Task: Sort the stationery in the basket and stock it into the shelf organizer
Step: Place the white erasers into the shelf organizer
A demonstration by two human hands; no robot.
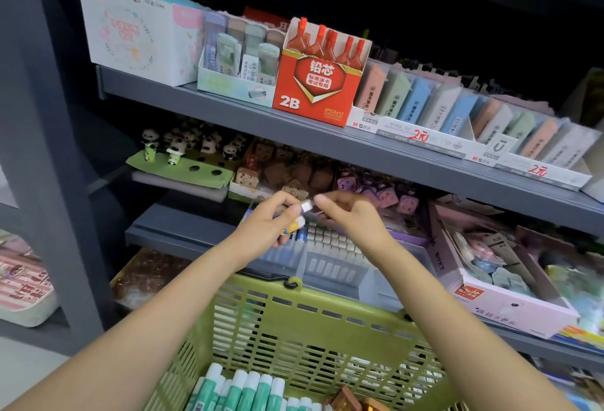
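Left hand [268,219] grips several small erasers, one white eraser [306,206] protruding toward the right hand [348,214], whose fingertips pinch at it. Both hover above the clear shelf organizer [330,255], at 12 o'clock from the green basket [304,319]. Release each eraser upright into a matching row.

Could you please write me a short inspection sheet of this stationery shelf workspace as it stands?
Surface: grey metal shelving, three tiers in view, all stocked.
Job's things: green plastic slatted basket holds green-and-white capped tubes; clear plastic shelf organizer holds rows of small white items.
Clutter: red 2B lead box, pastel eraser trays, panda figurines.
Hands: left hand grips a few small stationery pieces; right hand pinches a small white piece between both hands.
Cables: nothing seen.
Surroundings: dark shop aisle; striped pink pouch at left.
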